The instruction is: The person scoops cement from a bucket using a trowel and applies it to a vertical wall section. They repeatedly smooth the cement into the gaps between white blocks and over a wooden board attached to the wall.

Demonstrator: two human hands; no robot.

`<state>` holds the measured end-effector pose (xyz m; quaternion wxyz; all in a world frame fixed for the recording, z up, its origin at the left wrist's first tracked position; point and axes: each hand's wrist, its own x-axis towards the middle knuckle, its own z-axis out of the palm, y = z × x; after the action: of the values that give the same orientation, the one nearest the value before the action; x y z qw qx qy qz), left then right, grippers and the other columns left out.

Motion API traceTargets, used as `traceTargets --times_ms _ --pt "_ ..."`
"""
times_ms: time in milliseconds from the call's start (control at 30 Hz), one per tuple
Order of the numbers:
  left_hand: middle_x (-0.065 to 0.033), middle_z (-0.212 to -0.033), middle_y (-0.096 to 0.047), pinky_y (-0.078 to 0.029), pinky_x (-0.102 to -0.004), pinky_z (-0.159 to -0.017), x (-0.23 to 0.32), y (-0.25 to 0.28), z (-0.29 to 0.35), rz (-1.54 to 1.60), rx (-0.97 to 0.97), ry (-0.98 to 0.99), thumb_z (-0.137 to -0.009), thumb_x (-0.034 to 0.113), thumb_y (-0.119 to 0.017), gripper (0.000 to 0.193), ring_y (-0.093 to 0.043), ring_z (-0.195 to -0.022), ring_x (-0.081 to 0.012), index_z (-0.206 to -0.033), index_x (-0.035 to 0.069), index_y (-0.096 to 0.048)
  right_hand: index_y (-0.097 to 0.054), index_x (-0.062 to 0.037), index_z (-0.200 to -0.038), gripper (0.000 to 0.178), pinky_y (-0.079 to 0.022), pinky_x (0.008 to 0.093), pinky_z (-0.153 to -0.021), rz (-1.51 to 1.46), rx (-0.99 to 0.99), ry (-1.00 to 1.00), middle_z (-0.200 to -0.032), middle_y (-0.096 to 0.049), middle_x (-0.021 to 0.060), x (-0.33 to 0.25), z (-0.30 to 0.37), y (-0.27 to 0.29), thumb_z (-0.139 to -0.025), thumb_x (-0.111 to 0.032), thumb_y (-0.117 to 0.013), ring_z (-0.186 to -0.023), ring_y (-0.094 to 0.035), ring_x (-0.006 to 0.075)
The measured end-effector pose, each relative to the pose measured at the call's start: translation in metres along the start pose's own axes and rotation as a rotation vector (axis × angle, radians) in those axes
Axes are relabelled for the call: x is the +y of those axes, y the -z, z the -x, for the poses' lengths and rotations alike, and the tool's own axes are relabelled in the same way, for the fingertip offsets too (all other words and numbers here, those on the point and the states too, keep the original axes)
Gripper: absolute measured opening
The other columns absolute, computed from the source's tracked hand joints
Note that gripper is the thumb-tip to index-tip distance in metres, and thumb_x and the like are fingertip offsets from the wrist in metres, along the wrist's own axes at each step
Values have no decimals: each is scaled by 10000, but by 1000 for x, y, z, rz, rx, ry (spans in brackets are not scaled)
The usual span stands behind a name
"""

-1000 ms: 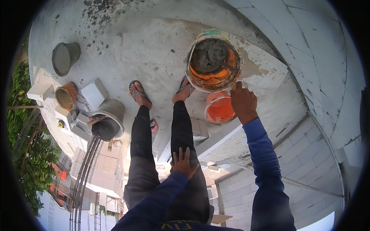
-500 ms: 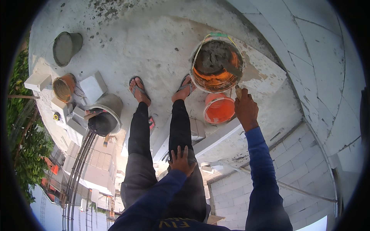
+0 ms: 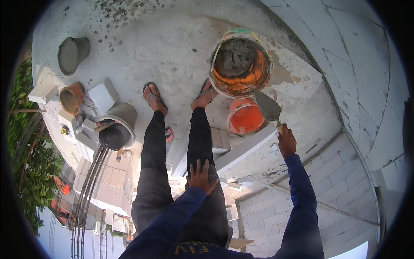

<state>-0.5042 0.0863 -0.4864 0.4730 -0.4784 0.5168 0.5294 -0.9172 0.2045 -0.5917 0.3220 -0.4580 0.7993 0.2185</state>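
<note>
My right hand (image 3: pixel 287 142) is closed around the wooden handle of a trowel (image 3: pixel 268 107), its leaf-shaped blade coated grey. The blade points up and left, over the floor beside a small orange-red bucket (image 3: pixel 246 117). Just beyond stands a large bucket (image 3: pixel 260 71), orange inside, with grey mortar (image 3: pixel 233 56) heaped on its far side and a yellow-and-green handle at its rim. My left hand (image 3: pixel 202 178) lies on the knee of my dark trousers, fingers spread, holding nothing.
To the left stand a grey bucket (image 3: pixel 74 55), a brownish bucket (image 3: pixel 72 98) and a grey tub (image 3: pixel 125 115) with a black item inside. White blocks (image 3: pixel 104 96) surround them. Steel rebar (image 3: pixel 88 194) runs at lower left. A block wall (image 3: pixel 366 86) curves along the right.
My right hand has moved back toward me and slightly right, bringing the trowel blade out of the large bucket. The left hand stays on the knee.
</note>
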Motion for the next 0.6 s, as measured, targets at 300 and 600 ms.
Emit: traceTargets --times_ms 300,600 --pt "-107 -1754 -198 -286 -767 -1168 35 20 9 -81 11 -103 -891 548 -720 992 -159 -1577 -526 -1689 320 -177 -643 -70 -1045 617 -474 264 -440 -1416 -393 -481 -637 -555 -4 -104 -90 25 -1028 -677 -532 -480 -556 103" --pt "-112 -1751 -214 -281 -789 -1155 55 63 8 171 112 -161 -928 566 -674 927 -157 -1580 -524 -1684 281 -219 -598 -59 -1091 458 -423 298 -371 -955 -185 -394 -607 -509 25 -88 29 69 -1080 -512 -531 -403 -490 123"
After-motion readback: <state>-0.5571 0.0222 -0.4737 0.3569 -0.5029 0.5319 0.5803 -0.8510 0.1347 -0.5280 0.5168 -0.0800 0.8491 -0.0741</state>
